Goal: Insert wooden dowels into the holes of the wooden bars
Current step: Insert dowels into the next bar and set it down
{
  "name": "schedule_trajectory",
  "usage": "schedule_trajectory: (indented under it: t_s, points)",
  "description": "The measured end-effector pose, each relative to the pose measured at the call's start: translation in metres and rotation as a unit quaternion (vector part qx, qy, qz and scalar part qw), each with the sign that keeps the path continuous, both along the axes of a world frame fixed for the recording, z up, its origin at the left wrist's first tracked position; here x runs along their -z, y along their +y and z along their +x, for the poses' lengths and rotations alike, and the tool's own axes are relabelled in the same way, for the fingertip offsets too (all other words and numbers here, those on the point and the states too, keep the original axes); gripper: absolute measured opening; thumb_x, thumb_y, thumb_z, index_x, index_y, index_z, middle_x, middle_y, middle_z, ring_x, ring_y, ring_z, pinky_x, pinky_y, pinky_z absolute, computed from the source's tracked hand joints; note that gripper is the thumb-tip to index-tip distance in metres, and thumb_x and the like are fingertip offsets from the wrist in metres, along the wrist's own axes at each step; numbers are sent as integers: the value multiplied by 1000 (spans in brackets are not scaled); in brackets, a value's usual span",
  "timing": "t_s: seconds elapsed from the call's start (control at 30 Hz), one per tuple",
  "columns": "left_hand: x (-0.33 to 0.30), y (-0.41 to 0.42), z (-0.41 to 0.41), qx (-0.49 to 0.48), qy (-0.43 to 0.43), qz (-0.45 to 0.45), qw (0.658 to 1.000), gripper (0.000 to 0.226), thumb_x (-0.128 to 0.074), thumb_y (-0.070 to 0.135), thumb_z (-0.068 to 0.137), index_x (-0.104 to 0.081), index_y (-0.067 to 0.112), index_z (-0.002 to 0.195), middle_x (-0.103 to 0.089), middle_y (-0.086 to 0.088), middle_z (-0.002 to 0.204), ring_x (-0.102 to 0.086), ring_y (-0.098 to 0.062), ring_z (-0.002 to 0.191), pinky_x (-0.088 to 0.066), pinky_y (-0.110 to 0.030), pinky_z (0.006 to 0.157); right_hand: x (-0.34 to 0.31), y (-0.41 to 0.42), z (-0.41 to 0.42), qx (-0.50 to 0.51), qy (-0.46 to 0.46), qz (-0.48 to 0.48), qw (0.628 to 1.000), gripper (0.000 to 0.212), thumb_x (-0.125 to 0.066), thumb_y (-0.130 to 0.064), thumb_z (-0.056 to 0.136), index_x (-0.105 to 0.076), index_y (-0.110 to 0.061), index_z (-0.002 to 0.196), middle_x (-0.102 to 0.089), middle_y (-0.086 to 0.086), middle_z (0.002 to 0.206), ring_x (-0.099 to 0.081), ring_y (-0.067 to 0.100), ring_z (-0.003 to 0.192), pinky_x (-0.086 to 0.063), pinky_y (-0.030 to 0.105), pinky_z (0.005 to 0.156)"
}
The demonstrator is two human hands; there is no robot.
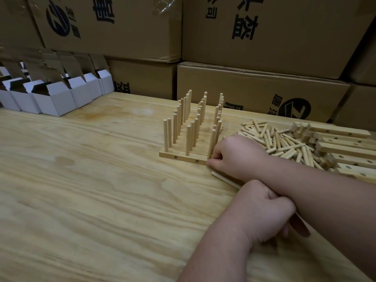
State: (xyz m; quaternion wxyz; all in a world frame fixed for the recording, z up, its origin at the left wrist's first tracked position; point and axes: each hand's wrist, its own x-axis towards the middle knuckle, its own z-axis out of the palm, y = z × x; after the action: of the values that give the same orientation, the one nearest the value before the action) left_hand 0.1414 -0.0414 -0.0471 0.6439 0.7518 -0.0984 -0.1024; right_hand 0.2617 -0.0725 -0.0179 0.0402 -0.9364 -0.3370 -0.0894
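right hand (pixel 236 157) pinching upright dowel (pixel 211 143), front bar (pixel 183 157)

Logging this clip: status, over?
Right hand pinching end dowel in nearest bar. Left hand fisted around spare dowels. Nothing blocking.

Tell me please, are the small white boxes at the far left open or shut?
Open: the white boxes have their brown flaps standing up, showing dark interiors. Whether anything is inside cannot be told.

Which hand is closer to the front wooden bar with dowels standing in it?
Right. The right hand touches the front wooden bar at its right end; the left hand sits nearer the person, apart from it.
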Motion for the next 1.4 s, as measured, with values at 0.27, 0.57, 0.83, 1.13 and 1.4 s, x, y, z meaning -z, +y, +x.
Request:
schedule_trajectory:
  t_s: [0.27, 0.57, 0.83, 1.13, 1.4]
  points:
    - [-2, 0, -1, -2, -11, -2, 1000, 32, -49, 23, 71, -69, 25, 46, -72, -16, 65, -53, -12, 52, -46, -26, 59, 1, -2, -1, 15, 18, 16, 1000, 28, -66, -55, 86, -73, -31, 75, -65, -14, 69, -59, 8, 68, -53, 30, 58]
    - [0, -8, -1, 20, -20, 24, 999, 33, -51, 23, 68, -57, 16, 36, -66, -5, 51, -59, -21, 52, -46, -26, 56, -4, -57, -46, 105, 175, 398, 894, 32, -59, -40, 97, -76, -19, 80, -65, 2, 58, -53, 0, 47, -48, 26, 52]
    - [1, -8, 3, -150, -115, -59, 980, 41, -55, 28, 78, -58, 16, 39, -59, -18, 49, -57, -20, 53, -50, -34, 63, 22, -149, -110, 311, 9, 411, 857, 8, -65, -30, 91, -70, -33, 85, -66, -15, 85, -60, 3, 84, -44, 26, 71]
    - [8, 2, 17, -372, -160, 171, 898, 14, -57, 24, 87, -68, 32, 88, -63, 9, 111, -50, -18, 117, -36, -32, 102, 22, -158, -110, 489, 26, 224, 843, 64, -58, -53, 82, -44, -28, 139, -35, 6, 142, -29, 29, 134, -22, 49, 112]
    - [10, -1, 16, -259, -132, 156, 944, 17, -61, 23, 86, -69, 38, 82, -66, 16, 108, -67, 0, 74, -46, -17, 72, 22, -155, -108, 432, -18, 200, 879, 46, -56, -42, 86, -51, -36, 131, -46, -3, 128, -34, 23, 123, -26, 45, 101]
